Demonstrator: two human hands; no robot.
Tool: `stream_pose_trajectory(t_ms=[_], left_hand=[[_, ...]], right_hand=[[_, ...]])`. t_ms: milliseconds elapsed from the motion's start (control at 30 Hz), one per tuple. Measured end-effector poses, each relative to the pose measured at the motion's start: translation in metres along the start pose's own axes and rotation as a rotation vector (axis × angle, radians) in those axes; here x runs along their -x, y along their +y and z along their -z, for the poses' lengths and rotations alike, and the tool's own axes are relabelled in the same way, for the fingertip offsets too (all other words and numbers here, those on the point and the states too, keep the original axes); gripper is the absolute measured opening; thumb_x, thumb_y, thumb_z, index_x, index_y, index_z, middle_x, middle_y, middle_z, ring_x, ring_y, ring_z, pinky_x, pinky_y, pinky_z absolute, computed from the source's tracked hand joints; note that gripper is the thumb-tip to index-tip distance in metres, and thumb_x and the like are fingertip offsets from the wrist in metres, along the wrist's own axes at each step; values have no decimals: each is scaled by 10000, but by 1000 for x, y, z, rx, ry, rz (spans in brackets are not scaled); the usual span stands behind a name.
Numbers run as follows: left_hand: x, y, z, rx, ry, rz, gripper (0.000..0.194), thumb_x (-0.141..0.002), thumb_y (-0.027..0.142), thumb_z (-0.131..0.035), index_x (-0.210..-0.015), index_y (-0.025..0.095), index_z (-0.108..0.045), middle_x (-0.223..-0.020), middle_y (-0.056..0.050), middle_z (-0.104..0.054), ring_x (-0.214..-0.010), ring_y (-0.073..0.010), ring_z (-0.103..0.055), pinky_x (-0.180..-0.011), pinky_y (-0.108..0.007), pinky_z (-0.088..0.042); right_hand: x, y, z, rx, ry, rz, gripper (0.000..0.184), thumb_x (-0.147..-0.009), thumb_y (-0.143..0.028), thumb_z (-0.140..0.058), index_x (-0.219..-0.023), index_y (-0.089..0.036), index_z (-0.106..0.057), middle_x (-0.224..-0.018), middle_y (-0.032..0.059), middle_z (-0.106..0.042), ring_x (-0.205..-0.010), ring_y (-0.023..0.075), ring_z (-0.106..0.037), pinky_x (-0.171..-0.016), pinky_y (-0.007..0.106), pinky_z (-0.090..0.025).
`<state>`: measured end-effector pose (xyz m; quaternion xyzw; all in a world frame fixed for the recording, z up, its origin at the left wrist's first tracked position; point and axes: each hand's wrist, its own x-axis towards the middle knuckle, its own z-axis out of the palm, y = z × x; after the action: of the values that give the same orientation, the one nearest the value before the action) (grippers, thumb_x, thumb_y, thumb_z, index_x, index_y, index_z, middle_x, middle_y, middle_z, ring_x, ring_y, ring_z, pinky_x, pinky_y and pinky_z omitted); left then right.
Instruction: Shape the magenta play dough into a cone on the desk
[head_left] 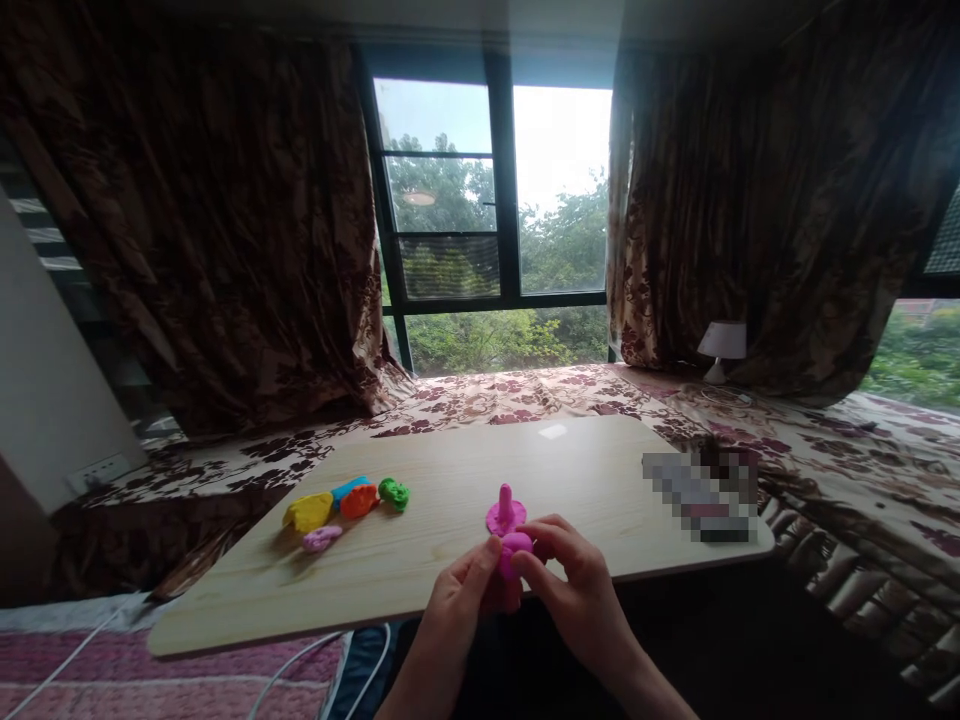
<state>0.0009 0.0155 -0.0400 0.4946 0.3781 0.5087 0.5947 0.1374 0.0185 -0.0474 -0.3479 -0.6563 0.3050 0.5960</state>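
Left hand [459, 598], right hand [574, 577] pinch pink clay [514, 549] at table [450, 590] near edge.

No text, label, brand, number or sign can be read anywhere in the frame. The one thing likely to carry print, a flat object [701, 495] lying at the right edge of the wooden surface [420, 570], right of centre in the frame, is blurred into blocks, so nothing on it can be made out. The coloured clay lumps [346, 500] at lower left of centre bear no markings.
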Motion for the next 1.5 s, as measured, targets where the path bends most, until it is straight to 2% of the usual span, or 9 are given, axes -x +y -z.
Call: stream_pose_trajectory(t_ms=[233,333,500,733,1000,1167,1300,1433,1500], left_hand=[[0,-3,-1,-121,89,-45,348,-733,446,-626,-871,141,-721,-557,7,-579,-534,-97,-470,-538,-207,-410],[-1,-3,-1,-177,111,-89,358,-725,465,-621,-897,169,-729,-614,-14,-637,-573,-122,-519,-537,-207,-434],[5,-2,1,-76,46,-56,357,-746,388,-632,-1053,209,-673,-963,-69,-708,-812,-202,-634,-730,-309,-518],[12,2,-10,39,92,-59,302,-746,295,-662,-1026,184,-679,-969,-68,-722,-916,-221,-645,-839,-313,-493],[-10,-15,-22,84,36,-5,396,-686,266,-721,-1058,149,-653,-917,-98,-730,-904,-238,-655,-885,-378,-461],[-13,-28,-5,176,151,-16,350,-731,296,-678,-1048,150,-651,-1062,-104,-682,-1016,-241,-608,-968,-405,-389],[-13,-25,3,336,146,-5,336,-842,390,-511,-1034,152,-653,-1190,-105,-621,-1187,-229,-494,-1033,-380,-328],[-11,-25,0,522,16,77,423,-879,425,-412,-1139,148,-598,-1297,-128,-535,-1249,-252,-427,-1037,-424,-322],[-9,-26,-3,680,-112,117,464,-881,445,-390,-1185,141,-566,-1324,-131,-506,-1278,-260,-382,-1062,-424,-279]], right_hand=[[3,-4,9,72,-110,-15,298,-756,-193,-644,-1051,-233,-628,-921,25,-600,-755,149,-541,-650,261,-457],[3,-8,12,63,-93,1,225,-770,-186,-620,-991,-219,-649,-868,24,-603,-757,154,-539,-682,269,-458],[3,-16,15,4,-95,-16,239,-789,-205,-611,-1021,-240,-659,-884,24,-611,-795,165,-560,-720,274,-472],[1,-18,22,27,-108,16,248,-830,-231,-576,-1061,-268,-658,-952,30,-589,-876,168,-572,-776,273,-483],[-11,10,49,130,-251,-101,355,-846,-304,-542,-1196,-247,-549,-1063,49,-581,-900,166,-602,-692,251,-521],[-35,47,72,461,-169,-104,213,-818,-205,-498,-958,-169,-654,-896,63,-598,-796,169,-580,-754,305,-465],[-34,53,59,535,-160,-74,141,-714,-102,-536,-803,-166,-625,-847,52,-575,-811,181,-536,-797,327,-427],[-15,9,27,476,-180,-10,251,-754,-56,-425,-931,-191,-541,-884,23,-563,-767,133,-546,-720,257,-464],[-3,-17,10,351,-236,128,327,-728,-25,-415,-984,-192,-530,-1032,42,-558,-936,140,-548,-818,259,-460]])
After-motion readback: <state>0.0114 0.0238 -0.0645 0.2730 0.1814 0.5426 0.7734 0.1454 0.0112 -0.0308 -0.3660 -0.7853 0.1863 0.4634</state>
